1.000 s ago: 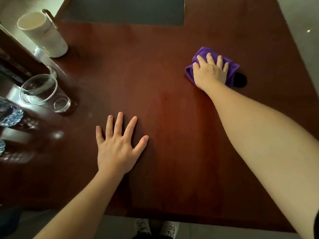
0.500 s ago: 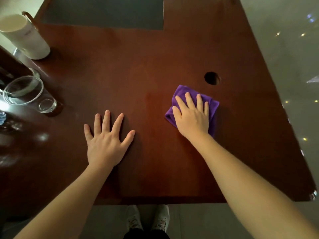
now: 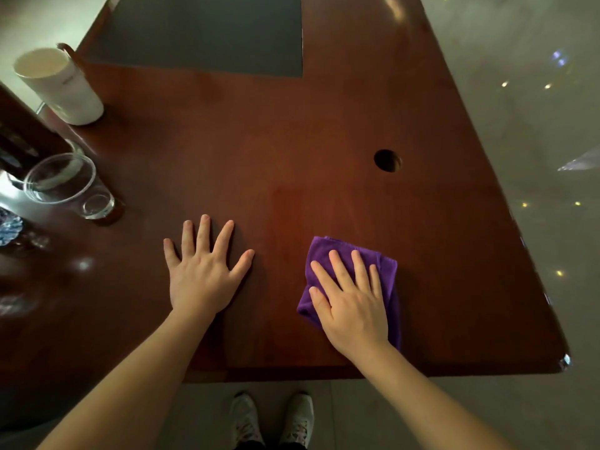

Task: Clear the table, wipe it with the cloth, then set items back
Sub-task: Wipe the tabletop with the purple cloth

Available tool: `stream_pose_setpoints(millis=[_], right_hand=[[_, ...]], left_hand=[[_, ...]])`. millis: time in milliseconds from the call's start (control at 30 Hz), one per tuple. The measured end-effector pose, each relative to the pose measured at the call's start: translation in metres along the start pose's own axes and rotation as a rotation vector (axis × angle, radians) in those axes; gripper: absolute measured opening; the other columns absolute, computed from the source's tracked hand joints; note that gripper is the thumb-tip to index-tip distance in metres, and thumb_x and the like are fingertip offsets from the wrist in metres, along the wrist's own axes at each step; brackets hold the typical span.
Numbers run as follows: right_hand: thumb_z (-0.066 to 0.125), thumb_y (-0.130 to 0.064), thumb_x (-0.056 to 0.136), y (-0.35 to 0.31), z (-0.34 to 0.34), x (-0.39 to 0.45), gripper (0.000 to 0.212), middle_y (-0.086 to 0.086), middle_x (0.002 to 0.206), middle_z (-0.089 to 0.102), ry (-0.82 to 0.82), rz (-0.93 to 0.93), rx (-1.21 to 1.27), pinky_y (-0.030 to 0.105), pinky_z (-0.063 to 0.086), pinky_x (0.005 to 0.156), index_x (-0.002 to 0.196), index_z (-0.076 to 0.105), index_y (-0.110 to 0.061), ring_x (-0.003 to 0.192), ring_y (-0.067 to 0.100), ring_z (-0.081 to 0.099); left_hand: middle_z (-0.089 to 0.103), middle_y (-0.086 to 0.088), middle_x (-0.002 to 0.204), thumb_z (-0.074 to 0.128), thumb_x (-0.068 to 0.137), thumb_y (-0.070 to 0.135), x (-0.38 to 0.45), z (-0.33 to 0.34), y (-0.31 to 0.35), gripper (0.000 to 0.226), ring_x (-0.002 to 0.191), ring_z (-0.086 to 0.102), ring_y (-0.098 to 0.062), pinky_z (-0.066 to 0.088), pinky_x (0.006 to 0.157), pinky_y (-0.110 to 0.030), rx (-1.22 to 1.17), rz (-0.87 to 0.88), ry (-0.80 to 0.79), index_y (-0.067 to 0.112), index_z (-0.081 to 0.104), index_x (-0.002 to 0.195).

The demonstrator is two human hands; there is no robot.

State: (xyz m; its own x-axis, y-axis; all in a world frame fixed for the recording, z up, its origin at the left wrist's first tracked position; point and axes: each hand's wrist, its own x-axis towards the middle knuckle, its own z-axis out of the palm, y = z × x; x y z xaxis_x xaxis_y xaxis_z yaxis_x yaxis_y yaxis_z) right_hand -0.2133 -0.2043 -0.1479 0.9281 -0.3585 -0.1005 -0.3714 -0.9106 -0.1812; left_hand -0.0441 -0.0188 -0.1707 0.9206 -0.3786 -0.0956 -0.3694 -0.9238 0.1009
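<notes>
Far left, a white mug [image 3: 61, 87] bears small lettering I cannot read; a clear glass [image 3: 69, 186] stands nearer. My left hand [image 3: 203, 274] lies flat, fingers spread, on the table [image 3: 292, 157]. My right hand [image 3: 352, 302] presses flat on the folded purple cloth [image 3: 388, 274], its long axis running away from me, near the front edge.

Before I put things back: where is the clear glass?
In the head view, the clear glass stands at the table's left edge, between the white mug and the left hand.
</notes>
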Motion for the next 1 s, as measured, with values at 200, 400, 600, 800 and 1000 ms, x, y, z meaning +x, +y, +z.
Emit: stream_pose_setpoints(millis=[200, 400, 600, 800, 1000], right_hand=[[0.018, -0.058, 0.098, 0.001, 0.0, 0.001, 0.058, 0.0, 0.155, 0.037, -0.033, -0.004, 0.0, 0.055, 0.016, 0.116, 0.145, 0.042, -0.034, 0.145, 0.035, 0.026], [0.033, -0.066, 0.089, -0.013, -0.015, 0.019, 0.063, 0.0, 0.151, 0.043, 0.014, -0.034, 0.097, 0.051, 0.011, 0.116, 0.139, 0.051, -0.032, 0.144, 0.032, 0.025], [0.046, -0.055, 0.09, -0.068, -0.036, 0.081, 0.061, 0.004, 0.15, 0.045, 0.061, -0.247, 0.384, 0.044, 0.029, 0.114, 0.14, 0.051, -0.022, 0.143, 0.025, 0.029], [0.056, -0.057, 0.088, -0.149, -0.033, 0.154, 0.073, 0.0, 0.155, 0.036, -0.113, -0.411, 0.495, 0.035, 0.027, 0.112, 0.149, 0.036, -0.022, 0.144, 0.017, 0.027], [0.073, -0.061, 0.073, -0.214, -0.016, 0.204, 0.101, 0.0, 0.157, 0.032, -0.333, -0.422, 0.654, 0.031, 0.029, 0.109, 0.153, 0.023, -0.024, 0.143, 0.018, 0.03]], left_hand=[[0.008, -0.002, 0.166, 0.006, 0.085, 0.081, -0.001, 0.001, 0.0, 0.078, 0.151, -0.003, -0.027, -0.001, 0.118, -0.057, -0.001, -0.001, 0.01, 0.043, 0.013, 0.153], [0.009, -0.002, 0.166, 0.007, 0.085, 0.08, -0.001, 0.0, 0.0, 0.079, 0.151, -0.003, -0.028, -0.001, 0.118, -0.058, -0.012, -0.002, 0.02, 0.042, 0.016, 0.154], [0.007, -0.002, 0.166, 0.005, 0.086, 0.079, -0.001, -0.001, -0.001, 0.078, 0.152, -0.006, -0.028, -0.007, 0.117, -0.059, -0.034, 0.017, 0.007, 0.042, 0.012, 0.154], [0.016, -0.006, 0.164, 0.011, 0.09, 0.075, 0.0, -0.002, 0.0, 0.078, 0.151, -0.003, -0.031, -0.009, 0.116, -0.06, -0.063, 0.036, 0.029, 0.034, 0.018, 0.155], [0.014, -0.004, 0.164, 0.01, 0.088, 0.076, 0.002, 0.001, -0.003, 0.078, 0.151, -0.004, -0.03, -0.019, 0.113, -0.057, -0.112, 0.042, 0.013, 0.035, 0.012, 0.154]])
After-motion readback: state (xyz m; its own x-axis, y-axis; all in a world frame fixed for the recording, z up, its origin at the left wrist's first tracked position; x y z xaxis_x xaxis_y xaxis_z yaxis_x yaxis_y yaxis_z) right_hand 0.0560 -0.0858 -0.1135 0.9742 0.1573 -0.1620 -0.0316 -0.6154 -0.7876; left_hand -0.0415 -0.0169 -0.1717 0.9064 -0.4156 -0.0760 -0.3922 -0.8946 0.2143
